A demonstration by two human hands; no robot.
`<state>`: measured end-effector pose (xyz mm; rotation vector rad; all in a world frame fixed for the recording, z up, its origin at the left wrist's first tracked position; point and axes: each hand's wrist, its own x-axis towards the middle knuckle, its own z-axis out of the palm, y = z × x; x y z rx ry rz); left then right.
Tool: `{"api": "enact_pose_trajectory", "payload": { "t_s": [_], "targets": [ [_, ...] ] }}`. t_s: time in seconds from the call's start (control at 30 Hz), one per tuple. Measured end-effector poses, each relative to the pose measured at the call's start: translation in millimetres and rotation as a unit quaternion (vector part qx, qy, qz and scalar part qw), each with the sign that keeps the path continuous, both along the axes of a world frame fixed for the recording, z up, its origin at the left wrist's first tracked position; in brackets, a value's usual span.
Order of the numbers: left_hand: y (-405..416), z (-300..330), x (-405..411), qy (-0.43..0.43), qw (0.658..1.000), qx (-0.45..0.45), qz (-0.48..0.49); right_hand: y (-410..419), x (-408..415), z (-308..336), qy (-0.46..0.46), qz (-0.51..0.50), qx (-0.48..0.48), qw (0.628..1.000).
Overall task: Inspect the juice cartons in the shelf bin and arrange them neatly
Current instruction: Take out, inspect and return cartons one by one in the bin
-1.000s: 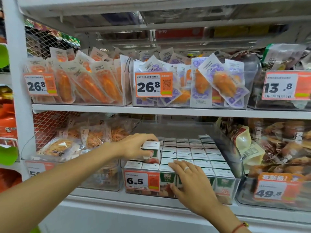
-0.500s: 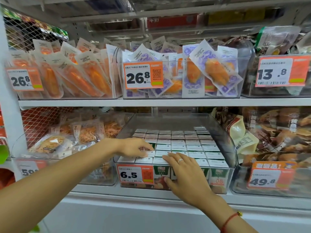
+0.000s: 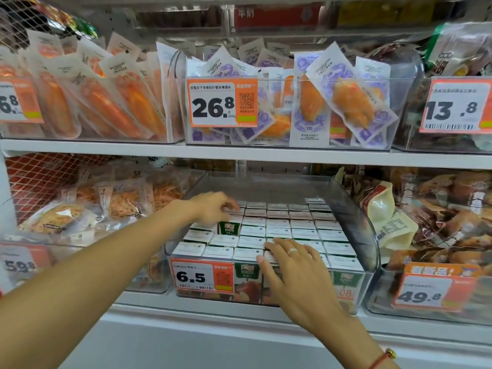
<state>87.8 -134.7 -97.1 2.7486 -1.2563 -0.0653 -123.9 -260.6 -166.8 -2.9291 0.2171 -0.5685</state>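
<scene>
Since 0.5 s ago, left hand (image 3: 213,209) reaches deeper, fingers curled onto rear juice cartons (image 3: 279,225); right hand (image 3: 290,265) presses flat, fingers straight. Stiff, light boxes: probably grip their sides.

white shelf (image 3: 186,310) carries clear bin (image 3: 370,235) (flanked by neighbour bins (image 3: 426,312)).

The juice cartons (image 3: 279,230) stood in rows inside the shelf bin (image 3: 367,235), with the left hand (image 3: 213,210) over the back-left rows and the right hand (image 3: 295,275) on the front row.
</scene>
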Motion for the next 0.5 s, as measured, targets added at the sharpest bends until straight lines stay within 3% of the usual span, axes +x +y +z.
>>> {"api": "enact_pose_trajectory", "payload": {
  "t_s": [0.2, 0.37, 0.5],
  "targets": [
    [-6.7, -5.5, 12.3, 0.061, 0.997, 0.050, 0.017, -1.0, 1.8, -2.8, -0.005, -0.009, -0.003, 1.000],
    [-11.1, -13.9, 9.2, -0.048, 0.995, 0.086, 0.013, 0.0, 1.1, -2.4, -0.006, -0.013, -0.001, 1.000],
    [-9.8, -7.8, 4.2, -0.043, 0.993, 0.109, -0.001, -1.7, 0.5, -2.3, 0.007, -0.011, -0.010, 1.000]
  ]
}}
